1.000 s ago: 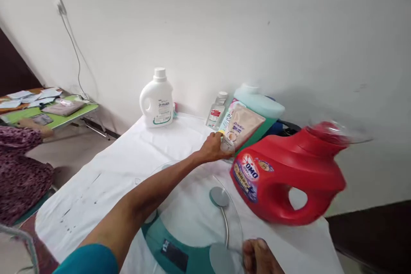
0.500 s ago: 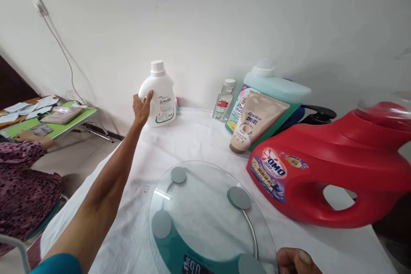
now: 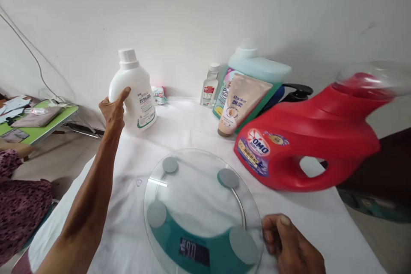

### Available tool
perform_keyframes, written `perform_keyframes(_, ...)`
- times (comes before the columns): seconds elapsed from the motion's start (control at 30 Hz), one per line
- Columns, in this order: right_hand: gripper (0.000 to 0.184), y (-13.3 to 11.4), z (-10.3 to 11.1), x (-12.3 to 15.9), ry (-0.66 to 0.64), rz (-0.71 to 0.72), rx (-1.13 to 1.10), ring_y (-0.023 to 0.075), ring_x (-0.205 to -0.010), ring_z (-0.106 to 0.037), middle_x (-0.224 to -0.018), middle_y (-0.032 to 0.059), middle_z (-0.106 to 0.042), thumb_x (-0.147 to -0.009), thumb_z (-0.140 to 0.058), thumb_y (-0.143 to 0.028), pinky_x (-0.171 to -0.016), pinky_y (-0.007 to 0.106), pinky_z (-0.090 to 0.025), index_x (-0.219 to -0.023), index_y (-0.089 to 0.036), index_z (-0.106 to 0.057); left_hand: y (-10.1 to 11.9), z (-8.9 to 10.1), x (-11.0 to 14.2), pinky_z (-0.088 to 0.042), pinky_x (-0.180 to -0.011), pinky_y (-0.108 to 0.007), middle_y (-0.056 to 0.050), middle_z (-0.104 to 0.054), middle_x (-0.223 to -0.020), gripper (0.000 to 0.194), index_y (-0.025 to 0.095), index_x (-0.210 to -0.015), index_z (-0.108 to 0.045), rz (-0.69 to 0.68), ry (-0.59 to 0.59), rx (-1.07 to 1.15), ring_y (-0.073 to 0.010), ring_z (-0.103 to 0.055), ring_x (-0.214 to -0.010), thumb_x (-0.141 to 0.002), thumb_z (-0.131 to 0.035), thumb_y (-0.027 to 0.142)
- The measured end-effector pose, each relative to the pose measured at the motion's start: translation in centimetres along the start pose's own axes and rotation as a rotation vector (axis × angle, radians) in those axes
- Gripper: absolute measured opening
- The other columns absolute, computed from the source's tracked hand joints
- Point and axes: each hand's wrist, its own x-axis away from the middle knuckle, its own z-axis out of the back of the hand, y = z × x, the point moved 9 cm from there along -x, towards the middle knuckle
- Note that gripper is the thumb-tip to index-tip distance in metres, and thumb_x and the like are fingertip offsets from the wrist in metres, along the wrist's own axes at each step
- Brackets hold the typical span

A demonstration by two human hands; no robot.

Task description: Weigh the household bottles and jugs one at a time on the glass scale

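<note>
My left hand (image 3: 113, 107) is closed round the handle side of a white detergent bottle (image 3: 133, 98), thumb across its front. The bottle leans slightly, and I cannot tell whether its base touches the cloth. In front of me lies a round glass scale (image 3: 199, 197) with grey pads and lit digits on its display (image 3: 194, 251). Close to the scale's right edge, my right hand (image 3: 290, 239) is curled with the thumb against the fingers, and nothing shows in it.
At the back right are a small clear bottle (image 3: 209, 85), a beige Rejoice tube (image 3: 242, 102) leaning on a green bottle (image 3: 261, 68), and a tilted red OMO jug (image 3: 308, 137). A small packet (image 3: 159, 95) is by the wall. Another person's sleeve (image 3: 11, 162) is at left.
My left hand has left the beige tube, reached left and taken hold of the white bottle. The bottle has shifted left, uncovering the small packet. My right hand stays beside the scale.
</note>
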Motion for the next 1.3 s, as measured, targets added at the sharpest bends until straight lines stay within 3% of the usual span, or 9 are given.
perform_keyframes(0.13,0.070,-2.1,-0.5,0.5,-0.016,0.123,-0.023,0.0149,-0.055,-0.048,-0.057,0.0008,-0.053,-0.100,-0.038,-0.081,-0.054,0.028,-0.042,-0.066,-0.023,-0.058,3.7,2.6,2.0,-0.025,-0.039,-0.025,0.007,-0.045,-0.046,0.041,0.019,-0.059,-0.060,-0.065,-0.013,-0.020,-0.0077,-0.035,-0.043,-0.058,-0.090,0.048)
perform_keyframes(0.27,0.072,-2.1,-0.8,0.5,0.003,0.140,-0.084,0.0144,-0.053,-0.050,-0.059,0.0013,-0.055,-0.097,-0.039,-0.085,-0.052,0.028,-0.042,-0.068,-0.022,-0.062,8.0,3.4,5.6,-0.023,-0.040,-0.026,0.010,-0.034,-0.049,0.042,0.020,-0.065,-0.058,-0.163,-0.167,0.124,-0.0066,-0.026,-0.045,-0.066,-0.086,0.051)
perform_keyframes(0.37,0.073,-2.0,-0.9,0.6,0.012,0.157,-0.120,0.0130,-0.051,-0.048,-0.058,0.0005,-0.054,-0.097,-0.039,-0.085,-0.050,0.027,-0.040,-0.066,-0.022,-0.060,10.1,3.3,9.4,-0.019,-0.042,-0.025,0.010,-0.028,-0.055,0.053,0.023,-0.067,-0.049,-0.114,-0.290,0.210,-0.0065,-0.022,-0.049,-0.067,-0.088,0.059)
perform_keyframes(0.5,0.073,-2.2,-0.9,0.8,0.004,0.173,-0.177,0.0123,-0.050,-0.047,-0.057,-0.0007,-0.052,-0.097,-0.042,-0.086,-0.049,0.026,-0.039,-0.067,-0.021,-0.060,11.4,2.6,15.1,-0.019,-0.044,-0.026,0.008,-0.025,-0.058,0.069,0.025,-0.064,-0.039,0.019,-0.421,0.260,-0.0064,-0.022,-0.050,-0.063,-0.092,0.068)
perform_keyframes(0.7,0.073,-2.5,-0.8,1.1,0.004,0.205,-0.229,0.0119,-0.051,-0.047,-0.057,-0.0020,-0.050,-0.097,-0.042,-0.086,-0.052,0.027,-0.038,-0.067,-0.022,-0.058,11.5,1.1,21.1,-0.023,-0.047,-0.027,0.006,-0.027,-0.061,0.070,0.023,-0.066,-0.043,0.096,-0.555,0.222,-0.0073,-0.030,-0.052,-0.065,-0.092,0.072)
perform_keyframes(0.87,0.074,-3.0,-0.8,1.2,-0.003,0.227,-0.232,0.0119,-0.051,-0.047,-0.055,-0.0020,-0.049,-0.097,-0.039,-0.087,-0.053,0.028,-0.038,-0.065,-0.022,-0.057,9.8,0.9,22.5,-0.031,-0.042,-0.026,0.004,-0.030,-0.065,0.066,0.021,-0.069,-0.049,0.140,-0.525,0.116,-0.0088,-0.042,-0.053,-0.069,-0.091,0.072)
perform_keyframes(0.97,0.075,-3.2,-0.7,1.3,0.002,0.231,-0.235,0.0118,-0.051,-0.046,-0.054,-0.0021,-0.048,-0.097,-0.038,-0.087,-0.053,0.028,-0.038,-0.065,-0.023,-0.057,9.3,1.1,22.4,-0.035,-0.040,-0.025,0.004,-0.032,-0.063,0.069,0.021,-0.069,-0.047,0.086,-0.515,0.089,-0.0101,-0.047,-0.052,-0.071,-0.086,0.078)
perform_keyframes(1.17,0.075,-3.3,-0.8,1.3,0.004,0.251,-0.186,0.0112,-0.049,-0.046,-0.054,-0.0014,-0.051,-0.098,-0.037,-0.087,-0.052,0.028,-0.039,-0.066,-0.022,-0.059,8.7,1.8,22.6,-0.046,-0.049,-0.027,0.002,-0.039,-0.064,0.067,0.021,-0.068,-0.048,0.096,-0.542,0.059,-0.0127,-0.054,-0.057,-0.078,-0.082,0.077)
perform_keyframes(1.3,0.073,-2.9,-0.8,1.2,0.017,0.224,-0.194,0.0108,-0.047,-0.046,-0.054,-0.0017,-0.050,-0.098,-0.039,-0.085,-0.049,0.027,-0.038,-0.067,-0.022,-0.059,9.4,1.8,21.9,-0.054,-0.061,-0.031,-0.001,-0.050,-0.068,0.067,0.021,-0.070,-0.055,0.090,-0.617,0.049,-0.0150,-0.059,-0.065,-0.093,-0.058,0.084)
